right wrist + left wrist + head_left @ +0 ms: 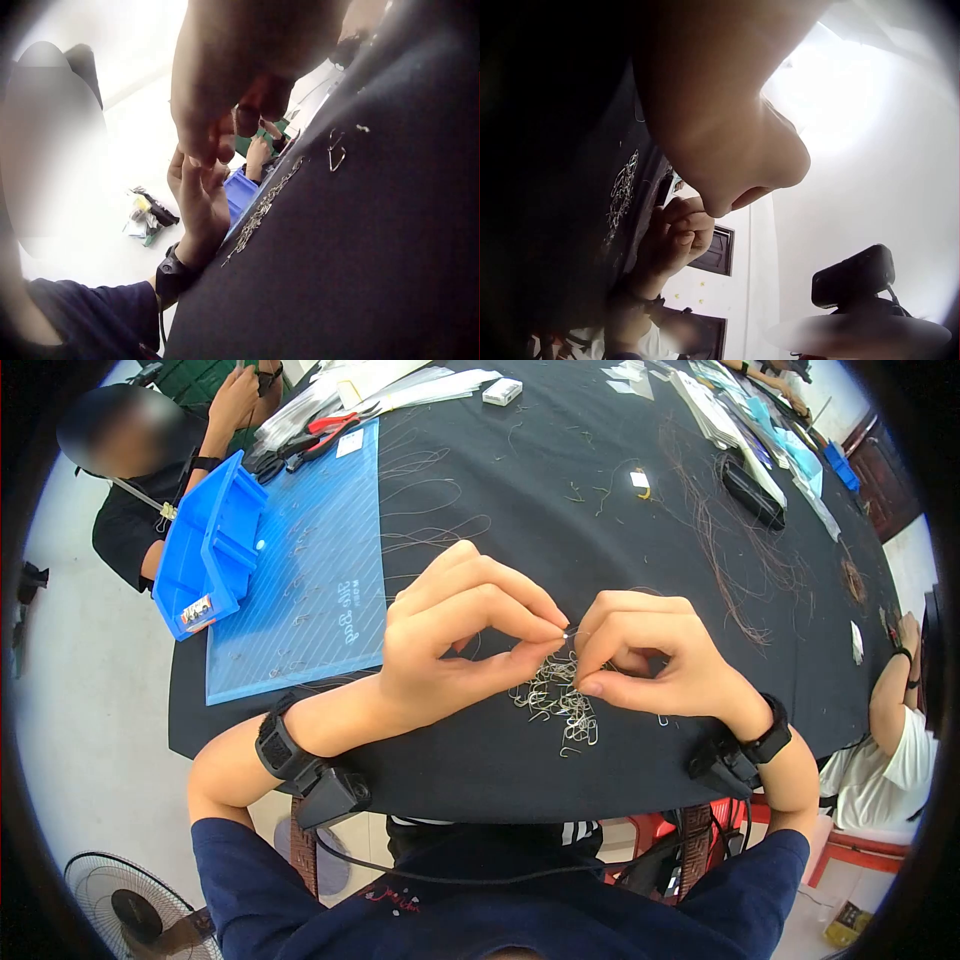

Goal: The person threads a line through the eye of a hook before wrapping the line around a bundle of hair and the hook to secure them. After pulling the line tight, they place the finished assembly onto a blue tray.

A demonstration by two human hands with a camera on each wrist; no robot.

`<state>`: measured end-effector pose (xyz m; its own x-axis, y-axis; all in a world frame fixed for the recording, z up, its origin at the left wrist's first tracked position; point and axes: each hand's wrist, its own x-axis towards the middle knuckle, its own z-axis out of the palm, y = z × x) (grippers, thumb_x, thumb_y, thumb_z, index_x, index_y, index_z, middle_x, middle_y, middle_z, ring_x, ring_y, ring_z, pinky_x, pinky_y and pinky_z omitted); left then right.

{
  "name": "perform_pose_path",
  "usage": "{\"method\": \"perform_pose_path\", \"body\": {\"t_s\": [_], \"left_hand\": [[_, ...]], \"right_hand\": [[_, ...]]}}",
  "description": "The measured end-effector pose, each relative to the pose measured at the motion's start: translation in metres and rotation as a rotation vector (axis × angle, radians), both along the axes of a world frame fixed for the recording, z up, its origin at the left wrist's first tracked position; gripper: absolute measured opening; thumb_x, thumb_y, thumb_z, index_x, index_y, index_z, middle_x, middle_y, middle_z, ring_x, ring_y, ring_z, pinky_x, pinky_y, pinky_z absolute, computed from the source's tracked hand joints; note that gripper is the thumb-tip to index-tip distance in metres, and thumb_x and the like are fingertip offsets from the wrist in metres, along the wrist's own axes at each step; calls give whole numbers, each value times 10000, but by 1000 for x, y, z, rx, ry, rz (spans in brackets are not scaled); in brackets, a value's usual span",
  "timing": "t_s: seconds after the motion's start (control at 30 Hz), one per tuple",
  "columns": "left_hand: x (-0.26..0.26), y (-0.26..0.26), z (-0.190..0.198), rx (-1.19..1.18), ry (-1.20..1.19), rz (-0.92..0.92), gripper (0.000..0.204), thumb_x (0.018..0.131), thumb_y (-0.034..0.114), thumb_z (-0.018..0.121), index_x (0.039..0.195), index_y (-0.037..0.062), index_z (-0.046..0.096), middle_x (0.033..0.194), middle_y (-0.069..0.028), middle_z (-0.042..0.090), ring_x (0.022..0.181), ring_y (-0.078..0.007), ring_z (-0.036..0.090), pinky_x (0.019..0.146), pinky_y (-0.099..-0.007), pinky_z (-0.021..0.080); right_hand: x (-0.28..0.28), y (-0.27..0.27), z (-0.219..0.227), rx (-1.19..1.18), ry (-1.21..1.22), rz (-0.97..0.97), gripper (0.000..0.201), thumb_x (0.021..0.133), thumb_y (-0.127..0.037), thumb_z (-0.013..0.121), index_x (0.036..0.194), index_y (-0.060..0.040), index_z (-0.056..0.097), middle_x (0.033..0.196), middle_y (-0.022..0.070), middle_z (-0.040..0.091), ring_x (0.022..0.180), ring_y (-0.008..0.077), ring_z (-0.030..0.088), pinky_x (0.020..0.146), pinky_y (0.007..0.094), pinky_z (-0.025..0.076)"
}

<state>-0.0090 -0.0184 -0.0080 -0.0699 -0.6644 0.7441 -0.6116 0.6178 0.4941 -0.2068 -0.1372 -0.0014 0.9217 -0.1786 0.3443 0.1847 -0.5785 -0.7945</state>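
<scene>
My left hand (440,635) is raised over the table, its thumb and index fingertips pinching a fish hook of which only a tiny shiny bit shows. Close beside it my right hand (665,650) has curled fingers, with thumb and index finger together on a thin fishing line (574,634) that runs across the small gap. Most of the hook and line is hidden by the fingers. Below the hands lies a loose pile of metal fish hooks (570,732) on the black tablecloth (500,760). In the right wrist view a single hook (337,159) lies apart from the pile.
To the left a blue plastic bin (215,550) stands on a translucent blue folder (300,590), near red-handled pliers (330,426). Brown line strands (715,550) and a black case (750,490) lie at right. Other people sit around the table.
</scene>
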Motion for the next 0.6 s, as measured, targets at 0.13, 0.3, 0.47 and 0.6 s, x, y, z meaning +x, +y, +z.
{"method": "perform_pose_path", "body": {"t_s": [0.13,0.3,0.47,0.6], "left_hand": [[-1,-1,1,-17,-27,8,214,640,-18,781,783,85,659,839,-13,676,671,-133,525,559,-245,390],[-1,-1,1,-24,-47,5,219,631,-5,792,781,83,657,836,-14,676,678,-139,537,571,-245,403],[-1,-3,1,-62,-79,3,219,629,4,796,778,81,656,829,-12,674,676,-140,537,558,-244,401],[0,-4,1,-71,-102,-9,227,620,3,797,790,78,668,838,-20,674,674,-136,530,568,-250,390]], "right_hand": [[4,-2,-5,-170,-187,27,108,714,-56,746,784,-52,663,798,51,613,624,137,548,521,259,402],[9,1,1,-328,-318,27,139,677,-70,758,775,-62,660,768,41,609,650,174,584,532,273,426],[10,5,2,-404,-389,-9,148,665,-64,761,771,-55,659,760,40,605,625,167,570,511,268,411],[5,2,-3,-423,-415,-36,165,643,-50,764,774,-53,663,751,48,599,598,155,553,495,266,399]]}}
